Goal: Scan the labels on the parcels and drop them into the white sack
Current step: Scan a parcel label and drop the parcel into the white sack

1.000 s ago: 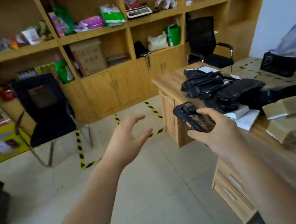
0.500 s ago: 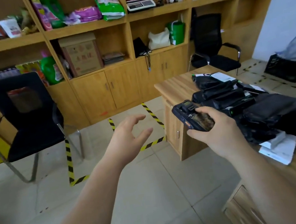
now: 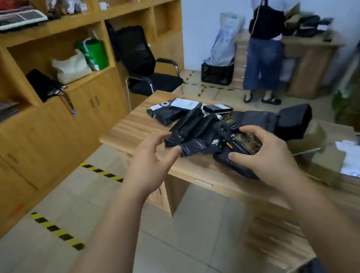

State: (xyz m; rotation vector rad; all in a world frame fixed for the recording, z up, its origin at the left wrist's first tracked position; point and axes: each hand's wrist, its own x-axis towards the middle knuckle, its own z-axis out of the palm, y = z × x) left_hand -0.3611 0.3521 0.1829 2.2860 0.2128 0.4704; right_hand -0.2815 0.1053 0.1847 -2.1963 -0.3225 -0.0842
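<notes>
A heap of black plastic parcels (image 3: 193, 129) lies on the wooden desk (image 3: 131, 127), some with white labels. My right hand (image 3: 263, 154) grips a black handheld scanner (image 3: 240, 143) just over the near side of the heap. My left hand (image 3: 152, 161) hovers empty with spread, slightly bent fingers at the left end of the heap, its fingertips close to a black parcel; contact is unclear. Brown cardboard parcels (image 3: 324, 156) and a white paper (image 3: 355, 159) lie further right on the desk. No white sack near me is in view.
A wooden shelf wall with cupboards (image 3: 40, 133) fills the left. A black office chair (image 3: 143, 67) stands behind the desk. A person (image 3: 266, 48) works at another desk at the back right, beside a black crate (image 3: 217, 74) holding a pale bag. Yellow-black tape marks the tiled floor.
My view has swung right toward the desk. Both hands moved over the parcel heap; the left hand now reaches a black parcel's edge. The right hand keeps hold of the scanner.
</notes>
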